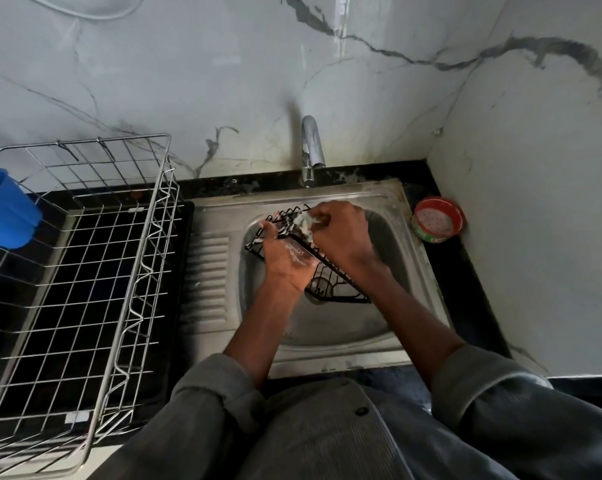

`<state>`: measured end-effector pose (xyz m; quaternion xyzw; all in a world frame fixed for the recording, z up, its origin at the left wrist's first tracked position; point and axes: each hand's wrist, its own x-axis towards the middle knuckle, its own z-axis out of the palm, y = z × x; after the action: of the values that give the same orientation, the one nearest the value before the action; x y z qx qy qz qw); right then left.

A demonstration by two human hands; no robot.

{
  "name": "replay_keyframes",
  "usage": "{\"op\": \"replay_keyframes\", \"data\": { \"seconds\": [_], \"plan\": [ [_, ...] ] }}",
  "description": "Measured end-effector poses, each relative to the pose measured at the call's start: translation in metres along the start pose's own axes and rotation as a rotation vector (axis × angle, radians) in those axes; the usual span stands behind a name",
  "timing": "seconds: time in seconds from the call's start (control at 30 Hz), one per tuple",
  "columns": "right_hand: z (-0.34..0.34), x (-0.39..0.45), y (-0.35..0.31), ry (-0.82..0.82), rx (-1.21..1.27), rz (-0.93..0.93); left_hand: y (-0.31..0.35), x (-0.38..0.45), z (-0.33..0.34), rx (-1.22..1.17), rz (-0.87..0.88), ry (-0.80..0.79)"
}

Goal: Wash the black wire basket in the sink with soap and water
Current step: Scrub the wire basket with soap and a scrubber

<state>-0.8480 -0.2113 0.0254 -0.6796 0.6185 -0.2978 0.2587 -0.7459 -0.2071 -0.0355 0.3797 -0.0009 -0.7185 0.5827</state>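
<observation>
The black wire basket [330,285] hangs tilted over the steel sink [389,323], its lower corner above the drain. My left hand [285,254] grips its left side, fingers curled around the wires, with foam on the palm. My right hand [341,233] is closed on a soapy scrub pad [304,221] pressed against the basket's upper end. Both hands hide the basket's middle. The chrome tap [311,150] stands behind the sink; no water is visibly running.
A large silver wire dish rack [84,258] fills the black counter to the left, with a blue plastic cup [5,209] at its far left edge. A round red and green soap tub [438,220] sits right of the sink. Marble walls close the back and right.
</observation>
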Motion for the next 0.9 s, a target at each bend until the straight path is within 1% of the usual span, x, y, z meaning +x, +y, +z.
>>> {"op": "replay_keyframes", "data": {
  "seconds": [0.1, 0.13, 0.27, 0.4, 0.47, 0.53, 0.6, 0.67, 0.77, 0.8, 0.83, 0.9],
  "plan": [
    [0.005, -0.007, 0.001, -0.031, 0.033, -0.143, 0.001, 0.001, 0.003, -0.048, 0.016, 0.031],
    [0.005, -0.010, 0.007, -0.038, 0.021, -0.154, 0.002, 0.001, 0.003, -0.060, 0.014, 0.033],
    [0.007, -0.013, 0.024, -0.009, -0.030, -0.012, 0.003, 0.000, 0.003, -0.100, 0.012, 0.048],
    [0.019, -0.009, -0.001, 0.012, 0.061, -0.095, 0.002, -0.002, 0.003, -0.167, 0.020, 0.045],
    [0.016, -0.009, 0.005, -0.003, 0.027, -0.087, 0.003, 0.000, 0.001, -0.174, 0.018, 0.046],
    [0.008, -0.013, 0.020, -0.002, -0.065, 0.014, 0.006, -0.001, 0.002, -0.195, 0.004, 0.070],
    [0.007, -0.019, 0.030, 0.001, -0.100, 0.113, 0.006, 0.003, 0.001, -0.219, -0.003, 0.092],
    [0.015, -0.020, 0.021, 0.017, -0.065, 0.084, 0.005, 0.001, 0.002, -0.191, 0.012, 0.098],
    [0.023, -0.011, -0.001, 0.025, -0.013, -0.082, 0.002, 0.001, -0.001, -0.171, 0.015, 0.066],
    [0.023, -0.005, -0.003, 0.049, -0.008, -0.104, 0.000, 0.002, -0.003, -0.159, 0.020, 0.054],
    [0.022, 0.002, 0.000, 0.091, -0.009, -0.091, -0.001, 0.001, -0.002, -0.125, 0.030, 0.058],
    [0.015, 0.018, 0.010, 0.177, -0.007, -0.006, -0.003, 0.000, 0.001, -0.074, 0.042, 0.059]
  ]
}}
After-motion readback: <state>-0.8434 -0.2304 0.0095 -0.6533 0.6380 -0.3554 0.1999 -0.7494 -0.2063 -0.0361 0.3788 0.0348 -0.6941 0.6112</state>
